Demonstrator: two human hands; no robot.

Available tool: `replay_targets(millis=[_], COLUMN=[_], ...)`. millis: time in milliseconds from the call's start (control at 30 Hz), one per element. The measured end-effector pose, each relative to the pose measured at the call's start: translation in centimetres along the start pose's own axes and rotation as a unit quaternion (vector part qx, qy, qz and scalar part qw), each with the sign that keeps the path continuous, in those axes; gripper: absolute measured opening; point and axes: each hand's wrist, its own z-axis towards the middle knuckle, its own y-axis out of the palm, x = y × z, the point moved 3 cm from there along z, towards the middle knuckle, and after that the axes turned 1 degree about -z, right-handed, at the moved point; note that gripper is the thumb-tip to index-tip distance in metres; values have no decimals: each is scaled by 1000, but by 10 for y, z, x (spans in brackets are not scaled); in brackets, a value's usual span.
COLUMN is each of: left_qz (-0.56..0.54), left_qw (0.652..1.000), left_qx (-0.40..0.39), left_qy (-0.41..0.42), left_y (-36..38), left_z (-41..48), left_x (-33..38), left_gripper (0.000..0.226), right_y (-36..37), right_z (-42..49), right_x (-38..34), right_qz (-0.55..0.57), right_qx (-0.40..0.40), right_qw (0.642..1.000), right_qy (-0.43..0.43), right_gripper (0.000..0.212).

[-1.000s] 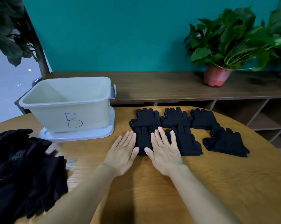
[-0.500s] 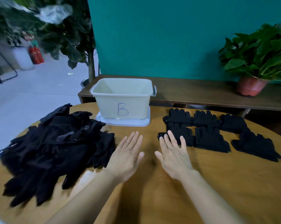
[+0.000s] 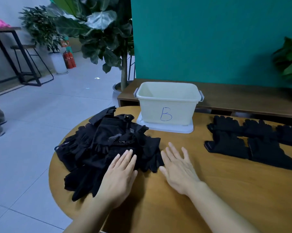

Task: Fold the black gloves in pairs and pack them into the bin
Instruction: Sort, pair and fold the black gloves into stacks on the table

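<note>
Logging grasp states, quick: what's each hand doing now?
Left hand: open, fingers straight over the edge of the glove pile, holding nothing.
Right hand: open, fingers spread over the table, holding nothing.

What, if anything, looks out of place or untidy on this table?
The heap of black gloves on the left of the table is a tangled jumble reaching the rim, unlike the flat gloves in rows on the right. The bin stands upright.
</note>
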Motion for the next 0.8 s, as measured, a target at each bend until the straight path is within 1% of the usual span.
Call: replay_targets(millis=[100, 267, 333, 400, 433, 500, 567, 667, 767, 800], left_qz=[-22, -14, 12, 30, 32, 32, 43, 58, 52, 45], left_qw=[1000, 998, 997, 995, 994, 993, 991, 986, 981, 980], left_qx=[18, 60, 76, 93, 96, 88, 88, 105, 154, 163], left_qy=[11, 12, -7, -27, -42, -73, -95, -117, -110, -107], left_y=[-6, -18, -20, -20, -20, -18, -19, -20, -22, -25], left_z=[4, 20, 30, 42, 48, 58, 66, 73, 75, 76], left_x=[-7, -21, -35, -50, -57, -68, -75, -83, -87, -88], left_gripper=[51, 48, 45, 40, 43, 51, 44, 24, 3, 9], right_y=[-3, -14, -21, -29, -32, -39, -42, -38, -34, -33], right_z=[13, 42, 55, 66, 73, 85, 97, 112, 119, 120], right_x=[-10, -16, -21, -28, -32, -43, -53, -66, -69, -69], right_qz=[1, -9, -16, -18, -16, -8, -6, -7, -10, -8], right_qx=[8, 58, 87, 100, 93, 92, 107, 124, 129, 135], right_qw=[1000, 998, 995, 993, 994, 993, 990, 986, 986, 986], right_qy=[-14, -38, -50, -58, -63, -78, -96, -110, -102, -97], right_gripper=[101, 93, 84, 67, 59, 56, 57, 55, 53, 54])
